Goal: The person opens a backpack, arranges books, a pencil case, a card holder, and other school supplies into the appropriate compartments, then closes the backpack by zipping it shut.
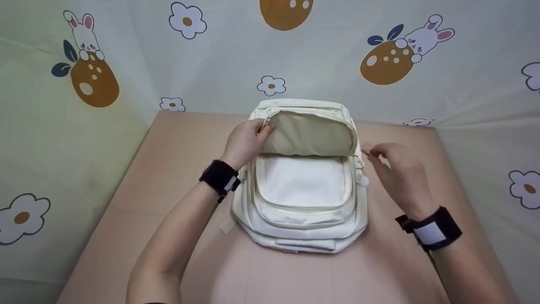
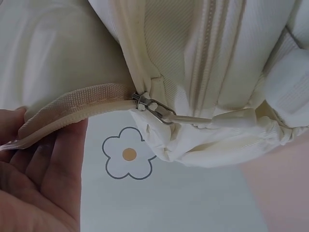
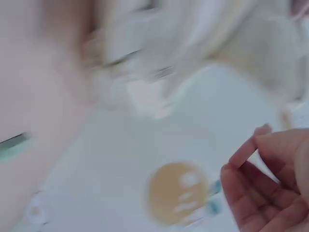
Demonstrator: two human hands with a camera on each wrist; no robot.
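A cream-white backpack (image 1: pixel 303 228) stands facing me, its front pocket flap (image 1: pixel 310 133) lifted so the beige lining shows. My left hand (image 1: pixel 245 141) pinches the flap's zippered edge at its left side. In the left wrist view that zipper tape (image 2: pixel 77 104) runs from my fingers to a metal zipper slider (image 2: pixel 145 102) with a fabric pull. My right hand (image 1: pixel 400 175) is in the air just right of the backpack, apart from it. Its fingers (image 3: pixel 236 193) are loosely bent, with nothing seen between them; the right wrist view is blurred.
A pinkish-beige table (image 1: pixel 143 202) lies under the backpack. Pale cloth (image 1: pixel 236 55) printed with rabbits and flowers hangs behind and at both sides. A small green object (image 3: pixel 14 147) lies on the table to the backpack's right. A strap end (image 1: pixel 227 226) sticks out at the backpack's lower left.
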